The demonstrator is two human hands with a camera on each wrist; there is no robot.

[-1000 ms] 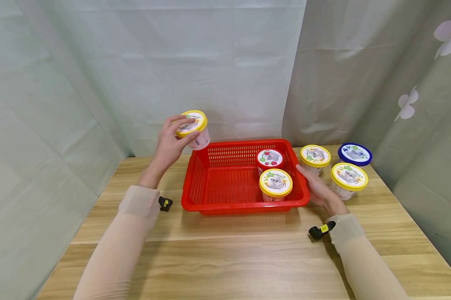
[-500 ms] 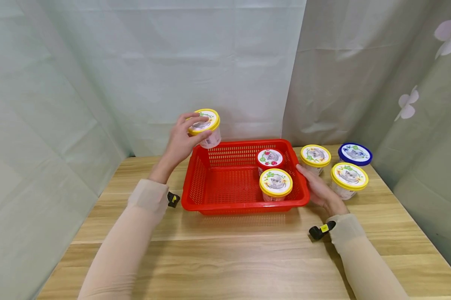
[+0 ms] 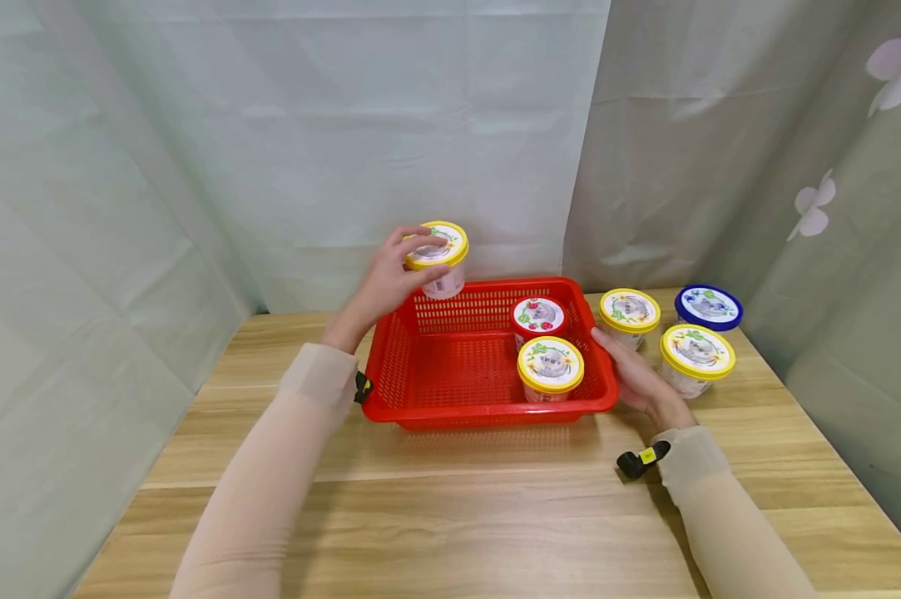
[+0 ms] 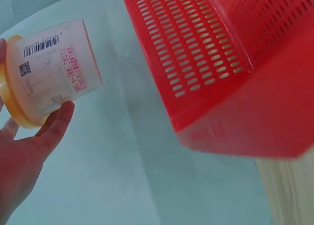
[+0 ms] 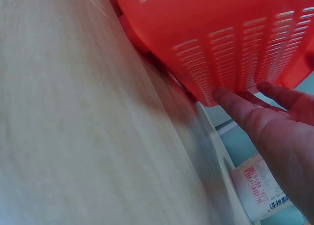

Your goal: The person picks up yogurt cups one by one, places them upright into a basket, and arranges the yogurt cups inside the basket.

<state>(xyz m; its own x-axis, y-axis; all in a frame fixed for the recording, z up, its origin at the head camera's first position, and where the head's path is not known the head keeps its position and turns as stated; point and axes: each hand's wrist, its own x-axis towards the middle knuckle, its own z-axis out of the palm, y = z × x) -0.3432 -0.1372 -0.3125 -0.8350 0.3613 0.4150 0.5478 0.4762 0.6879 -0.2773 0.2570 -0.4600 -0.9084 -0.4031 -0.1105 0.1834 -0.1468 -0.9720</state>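
Note:
My left hand [image 3: 385, 281] grips a tub with a yellow lid [image 3: 448, 281] by its lid and side, raised above the back left of the red plastic basket [image 3: 487, 411]. In the left wrist view the tub's pale side [image 4: 59, 63], with a barcode, faces the basket's slotted wall. Inside the basket, at the right, stand a red-lidded tub [image 3: 538, 316] and a second yellow-lidded tub [image 3: 551, 366]. My right hand [image 3: 633, 374] touches the basket's right outer side. Its fingers [image 5: 240, 107] lie fairly straight along the wall under the rim in the right wrist view.
To the right of the basket, two yellow-lidded tubs [image 3: 630, 312] and a blue-lidded tub [image 3: 709, 308] stand on the wooden table [image 3: 480, 524]. A pale curtain [image 3: 390, 125] hangs behind the table, and another with flowers [image 3: 832, 274] hangs along the right.
My left hand has moved to the right with its yellow-lidded tub, from beyond the basket's back left corner to over its back left part. The right hand and basket have stayed in place.

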